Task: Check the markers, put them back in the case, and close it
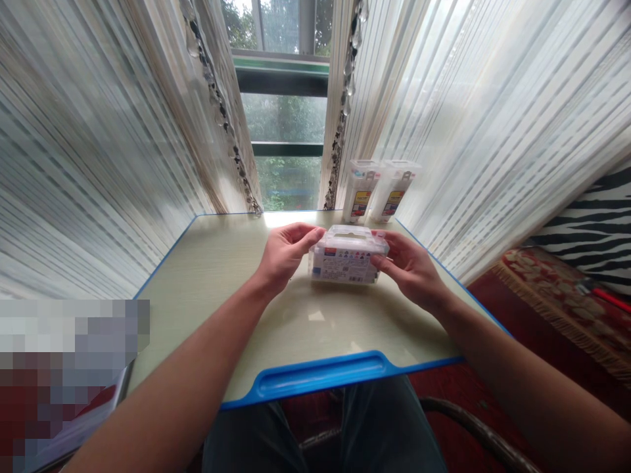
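Two hands close on one clear plastic box near the middle of the desk. The left hand grips the box's left end, thumb on the near side and fingers curled over the top edge. The right hand clasps the right end, fingers wrapped along the front and side. The box lies on its side with its bottom edge on the desk top, a printed label with small coloured symbols facing the person, and a moulded handle along its upper edge.

Two more boxes of the same kind stand upright at the far right corner of the desk, side by side and touching, well apart from the one being held. Each carries a coloured label low on its front.

The desk has a pale top with a blue rim, and a blue tray is moulded into the near edge. Striped sheer curtains hang close on both sides, parted at the far end to show a window with green trees beyond. A red patterned rug lies on the floor to the right.
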`<state>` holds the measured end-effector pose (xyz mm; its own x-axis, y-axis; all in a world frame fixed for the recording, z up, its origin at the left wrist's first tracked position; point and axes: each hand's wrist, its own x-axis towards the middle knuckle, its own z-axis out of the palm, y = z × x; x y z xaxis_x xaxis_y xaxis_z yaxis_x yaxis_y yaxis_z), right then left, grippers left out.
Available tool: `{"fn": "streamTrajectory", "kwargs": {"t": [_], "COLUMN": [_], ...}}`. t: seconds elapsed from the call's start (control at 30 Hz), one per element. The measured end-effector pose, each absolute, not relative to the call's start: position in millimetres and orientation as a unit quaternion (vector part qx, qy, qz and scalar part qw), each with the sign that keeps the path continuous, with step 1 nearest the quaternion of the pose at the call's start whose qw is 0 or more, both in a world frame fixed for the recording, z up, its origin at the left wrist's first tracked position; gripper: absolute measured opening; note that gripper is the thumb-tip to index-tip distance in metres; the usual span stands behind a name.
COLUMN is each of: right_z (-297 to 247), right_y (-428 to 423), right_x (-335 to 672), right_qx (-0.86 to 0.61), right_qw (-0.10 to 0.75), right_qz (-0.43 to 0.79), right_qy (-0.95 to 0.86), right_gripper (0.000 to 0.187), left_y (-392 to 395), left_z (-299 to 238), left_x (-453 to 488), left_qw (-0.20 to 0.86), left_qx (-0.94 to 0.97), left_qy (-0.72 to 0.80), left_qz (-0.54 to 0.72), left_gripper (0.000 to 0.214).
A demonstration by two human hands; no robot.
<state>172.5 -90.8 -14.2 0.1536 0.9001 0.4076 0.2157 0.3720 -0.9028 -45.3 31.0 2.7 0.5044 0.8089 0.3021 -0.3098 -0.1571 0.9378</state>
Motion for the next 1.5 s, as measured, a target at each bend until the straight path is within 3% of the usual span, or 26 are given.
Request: {"fn": "streamTrajectory", "kwargs": {"t": [0.47, 0.87, 1.1, 1.5], "right_z": [-14.2, -17.8, -17.2, -17.4], "right_y": [-92.4, -90.9, -91.4, -92.8], "right_x": [172.4, 173.8, 172.8, 170.5], "right_qx": [-0.484, -0.456, -0.466, -0.454], "right_qw": [0.596, 0.609, 0.603, 0.616], "right_qz": [0.282, 0.291, 0.293, 0.304], "right_qy": [-0.575, -0.58, -0.577, -0.567], "right_gripper": [0.043, 0.038, 0.043, 0.04], "left_y": [26.9, 23.8, 25.0, 25.6], "left_z": [0.6, -1.9, -4.3, -2.7], "left_x": [-40.8, -37.9, -42.6, -42.1], "left_qw": [0.657, 0.55, 0.564, 0.556], "left_qx": [0.59, 0.671, 0.693, 0.702], "left_qy": [0.2, 0.175, 0.191, 0.189], "left_qz": [0.426, 0.467, 0.407, 0.403], "left_gripper": [0.04, 0.033, 0.051, 0.048]}}
